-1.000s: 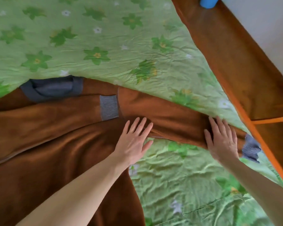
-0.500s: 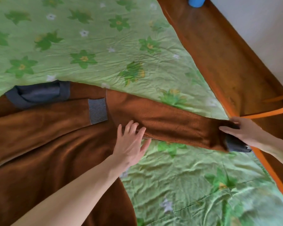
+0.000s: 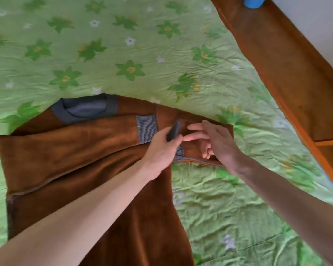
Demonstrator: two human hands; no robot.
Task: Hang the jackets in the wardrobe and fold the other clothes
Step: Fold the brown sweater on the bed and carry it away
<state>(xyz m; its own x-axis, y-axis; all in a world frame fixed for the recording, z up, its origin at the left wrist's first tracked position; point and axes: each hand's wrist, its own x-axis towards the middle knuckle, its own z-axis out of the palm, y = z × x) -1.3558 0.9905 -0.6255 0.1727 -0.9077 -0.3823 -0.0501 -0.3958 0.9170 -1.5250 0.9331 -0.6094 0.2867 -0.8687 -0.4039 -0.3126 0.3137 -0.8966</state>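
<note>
The brown fleece sweater lies spread on the green flowered bedsheet, its grey collar pointing away from the person and its body running down toward the near edge. It looks soft, thick and limp, light enough to move with two hands, and the pile probably clings to itself, so folds should stay where laid; the ribbed cuffs and hem edges seem the firmest places to hold. One sleeve already lies across the chest, its grey cuff flat. The other sleeve is doubled back over the chest, and the left hand pinches its dark cuff between thumb and fingers. The right hand hovers just beside it over the folded sleeve, fingers loosely spread and grasping nothing. To the right runs the wooden bed frame, with a blue object at its far end, well clear of the work; nothing lies in the way of the fold.
</note>
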